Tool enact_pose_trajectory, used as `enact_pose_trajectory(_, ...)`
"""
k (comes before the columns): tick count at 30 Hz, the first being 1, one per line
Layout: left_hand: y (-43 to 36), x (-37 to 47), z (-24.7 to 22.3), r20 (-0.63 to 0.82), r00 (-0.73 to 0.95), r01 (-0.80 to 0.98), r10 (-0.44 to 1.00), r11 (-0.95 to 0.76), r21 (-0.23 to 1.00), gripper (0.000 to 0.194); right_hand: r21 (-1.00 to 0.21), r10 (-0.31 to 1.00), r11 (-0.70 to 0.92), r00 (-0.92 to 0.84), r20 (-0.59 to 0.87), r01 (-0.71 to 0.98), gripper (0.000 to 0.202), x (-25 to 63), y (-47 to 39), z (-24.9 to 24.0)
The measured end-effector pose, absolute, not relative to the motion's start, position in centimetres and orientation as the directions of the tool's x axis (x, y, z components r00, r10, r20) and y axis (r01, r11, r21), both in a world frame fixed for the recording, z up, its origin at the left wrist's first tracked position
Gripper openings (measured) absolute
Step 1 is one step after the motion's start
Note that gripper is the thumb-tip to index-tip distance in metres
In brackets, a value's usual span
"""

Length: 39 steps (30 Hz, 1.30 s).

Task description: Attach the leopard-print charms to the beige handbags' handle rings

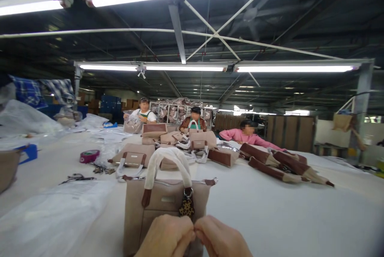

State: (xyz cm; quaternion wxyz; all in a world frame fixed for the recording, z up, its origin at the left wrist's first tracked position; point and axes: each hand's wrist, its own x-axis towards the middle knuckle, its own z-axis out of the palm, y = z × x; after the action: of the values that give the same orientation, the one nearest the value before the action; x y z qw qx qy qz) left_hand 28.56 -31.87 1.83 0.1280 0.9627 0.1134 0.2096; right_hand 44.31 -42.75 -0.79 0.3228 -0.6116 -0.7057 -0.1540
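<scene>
A beige handbag [136, 201] with brown trim stands upright on the white table right in front of me. White wrapping covers its raised handles [177, 157]. From one handle base hangs a leopard-print charm [187, 208] on a metal ring. Just below the charm, my left hand [169, 233] and my right hand [220, 235] meet in front of the bag, fingertips pinched together and nearly touching. Whatever lies between the fingertips is too small or hidden to make out. My hands cover the lower front of the bag.
More beige bags [132, 155] lie across the table's middle, with several brown-based ones [279, 165] at right. Clear plastic bags [54, 217] spread at left, near a purple tape roll [89, 156] and black cords [77, 178]. Three people sit or stand beyond the table.
</scene>
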Motion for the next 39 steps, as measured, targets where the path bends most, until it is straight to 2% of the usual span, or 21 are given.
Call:
enact_pose_trajectory(2,-31.6,28.7,2.3,0.417,0.836,0.183,0.357,-0.897,0.402,0.033,-0.207,0.765,0.147,0.021,0.644,0.967,0.03,45.6,-41.8,0.2)
enact_pose_trajectory(5,-30.4,29.4,3.0,0.482,0.73,0.21,0.485,-0.83,0.516,0.028,-0.377,0.71,0.042,0.238,0.662,0.925,0.027,48.3,-39.8,1.4)
enact_pose_trajectory(7,-29.2,30.3,3.4,0.51,0.677,0.2,0.53,-0.8,0.566,0.023,-0.447,0.68,0.04,0.303,0.668,0.894,0.025,50.1,-38.3,1.6)
enact_pose_trajectory(10,-27.3,32.4,3.7,0.489,0.643,0.162,0.59,-0.729,0.665,0.024,-0.464,0.704,0.11,0.26,0.661,0.879,0.023,51.4,-36.7,0.7)
enact_pose_trajectory(13,-26.0,34.6,3.4,0.445,0.633,0.158,0.634,-0.669,0.727,0.009,-0.463,0.729,0.195,0.188,0.659,0.865,0.023,51.3,-36.1,-0.8)
enact_pose_trajectory(14,-25.7,35.2,3.2,0.443,0.61,0.183,0.657,-0.661,0.728,0.005,-0.465,0.728,0.216,0.176,0.663,0.859,0.023,51.2,-36.1,-1.3)
enact_pose_trajectory(17,-25.4,36.4,2.5,0.444,0.522,0.285,0.728,-0.639,0.714,0.012,-0.47,0.709,0.283,0.148,0.689,0.836,0.024,51.1,-36.1,-2.2)
enact_pose_trajectory(22,-27.1,35.1,1.7,0.519,0.459,0.225,0.721,-0.66,0.717,0.007,-0.489,0.659,0.344,0.165,0.734,0.801,0.024,50.9,-35.9,-2.4)
enact_pose_trajectory(24,-28.4,34.1,1.0,0.56,0.46,0.254,0.689,-0.707,0.66,0.012,-0.498,0.636,0.344,0.192,0.748,0.796,0.025,50.6,-35.8,-2.3)
enact_pose_trajectory(28,-30.2,33.4,-1.1,0.594,0.561,0.351,0.577,-0.815,0.46,0.022,-0.5,0.627,0.348,0.199,0.753,0.793,0.024,50.2,-35.6,-2.2)
enact_pose_trajectory(30,-30.6,33.7,-1.8,0.582,0.565,0.4,0.584,-0.811,0.427,0.027,-0.502,0.629,0.34,0.205,0.75,0.796,0.024,50.3,-35.6,-2.3)
enact_pose_trajectory(34,-30.7,34.9,-1.7,0.547,0.536,0.438,0.643,-0.766,0.471,0.021,-0.5,0.638,0.327,0.203,0.743,0.802,0.024,50.3,-35.7,-2.4)
enact_pose_trajectory(39,-30.4,35.4,-0.7,0.517,0.554,0.358,0.653,-0.747,0.56,0.016,-0.502,0.646,0.318,0.203,0.735,0.804,0.025,50.0,-35.8,-2.3)
